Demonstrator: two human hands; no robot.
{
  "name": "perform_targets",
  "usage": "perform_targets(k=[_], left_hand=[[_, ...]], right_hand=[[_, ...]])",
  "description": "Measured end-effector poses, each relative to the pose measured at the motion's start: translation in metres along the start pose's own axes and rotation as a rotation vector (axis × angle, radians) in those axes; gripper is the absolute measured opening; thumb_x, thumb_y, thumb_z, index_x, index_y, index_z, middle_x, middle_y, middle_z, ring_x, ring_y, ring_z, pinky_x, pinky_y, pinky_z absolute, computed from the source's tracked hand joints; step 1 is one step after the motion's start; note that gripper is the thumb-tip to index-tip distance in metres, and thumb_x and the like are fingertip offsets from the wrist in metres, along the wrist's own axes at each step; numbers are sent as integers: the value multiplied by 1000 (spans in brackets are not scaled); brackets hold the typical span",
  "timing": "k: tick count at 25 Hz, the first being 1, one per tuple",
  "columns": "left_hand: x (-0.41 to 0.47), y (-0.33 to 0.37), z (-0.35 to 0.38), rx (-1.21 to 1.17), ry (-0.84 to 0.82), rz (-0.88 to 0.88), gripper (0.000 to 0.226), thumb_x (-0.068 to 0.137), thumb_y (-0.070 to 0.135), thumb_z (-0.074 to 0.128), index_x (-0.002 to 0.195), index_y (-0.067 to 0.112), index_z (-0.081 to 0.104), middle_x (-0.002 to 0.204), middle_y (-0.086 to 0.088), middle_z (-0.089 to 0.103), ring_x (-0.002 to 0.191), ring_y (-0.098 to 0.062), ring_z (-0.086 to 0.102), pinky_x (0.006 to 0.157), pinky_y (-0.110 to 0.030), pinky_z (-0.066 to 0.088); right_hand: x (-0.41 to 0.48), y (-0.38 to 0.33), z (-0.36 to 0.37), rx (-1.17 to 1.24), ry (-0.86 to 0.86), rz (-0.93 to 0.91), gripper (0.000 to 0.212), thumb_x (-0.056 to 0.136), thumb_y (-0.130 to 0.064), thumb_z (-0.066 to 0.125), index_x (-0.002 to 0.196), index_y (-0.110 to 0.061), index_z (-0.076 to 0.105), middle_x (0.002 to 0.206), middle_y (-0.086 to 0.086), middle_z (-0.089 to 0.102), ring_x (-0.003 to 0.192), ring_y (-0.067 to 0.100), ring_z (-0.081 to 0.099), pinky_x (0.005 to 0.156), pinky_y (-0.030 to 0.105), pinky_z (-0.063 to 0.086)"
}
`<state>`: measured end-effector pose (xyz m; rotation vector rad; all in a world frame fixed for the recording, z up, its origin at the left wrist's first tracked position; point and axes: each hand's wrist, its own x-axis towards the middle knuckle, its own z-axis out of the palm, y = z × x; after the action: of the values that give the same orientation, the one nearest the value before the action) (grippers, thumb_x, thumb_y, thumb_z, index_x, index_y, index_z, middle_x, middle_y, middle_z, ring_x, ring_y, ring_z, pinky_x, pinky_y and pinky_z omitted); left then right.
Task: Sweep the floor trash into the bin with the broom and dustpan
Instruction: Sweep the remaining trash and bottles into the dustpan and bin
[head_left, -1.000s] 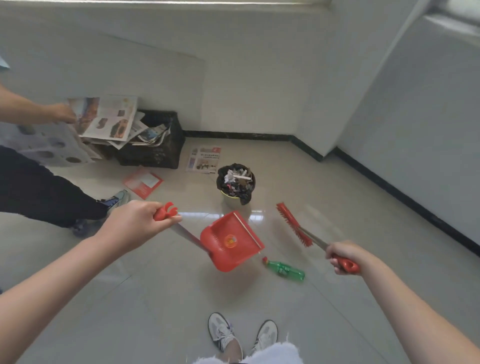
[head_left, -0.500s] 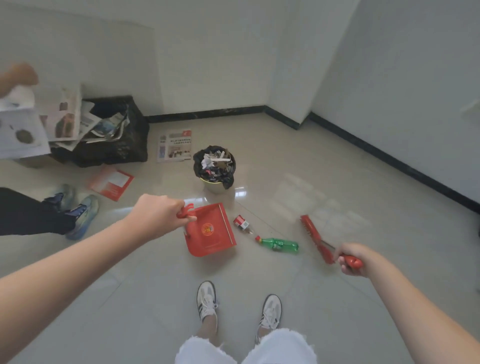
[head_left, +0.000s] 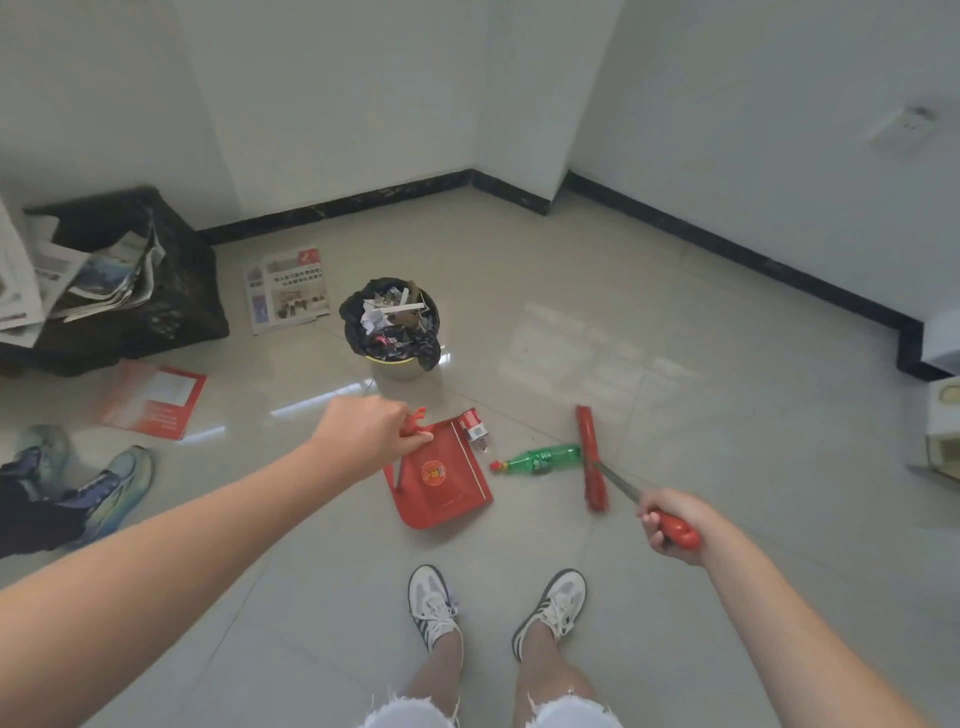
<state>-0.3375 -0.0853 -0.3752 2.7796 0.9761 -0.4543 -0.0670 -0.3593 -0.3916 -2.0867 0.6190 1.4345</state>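
Note:
My left hand grips the red handle of the red dustpan, which rests on the tiled floor ahead of my feet. My right hand holds the red-handled broom; its red brush head touches the base of a green plastic bottle lying on its side just right of the dustpan's open edge. A small red-labelled bottle lies by the pan's far corner. The round bin, lined with a black bag and full of paper scraps, stands beyond the dustpan.
A black crate stuffed with newspapers sits at the left wall. A newspaper and a red leaflet lie on the floor. Another person's shoes are at the left. My own feet are just behind the dustpan. Walls form corners ahead.
The dustpan has come down from mid-air onto the floor. The broom head has swung in from the right until it touches the green bottle. The view tilted further down.

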Motion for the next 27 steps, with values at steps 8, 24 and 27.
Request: perform_targets(k=[8,24,27], left_hand=[[29,-13,13,32,44,196,48,86,69,46,68,24,41,62,4,55,56,-22,46,45,-24,18],[18,0,32,-93,12,164,57,84,68,50,57,25,25,54,6,43,55,-22,52,46,-26,29],[8,-5,31,-113,10,135,54,85,67,51,59,24,31,56,6,48,56,-20,49,44,-26,28]], right_hand=[[6,-11,41,-103,-24,-112,32,77,11,45,98,-10,57,45,7,39,29,13,34,38,12,29],[-12,24,75,-375,-199,-120,73,74,4,46,144,-18,41,40,5,43,37,15,35,45,17,28],[-16,19,57,-351,-180,-151,71,76,5,49,144,-15,41,41,5,43,34,16,36,44,15,30]])
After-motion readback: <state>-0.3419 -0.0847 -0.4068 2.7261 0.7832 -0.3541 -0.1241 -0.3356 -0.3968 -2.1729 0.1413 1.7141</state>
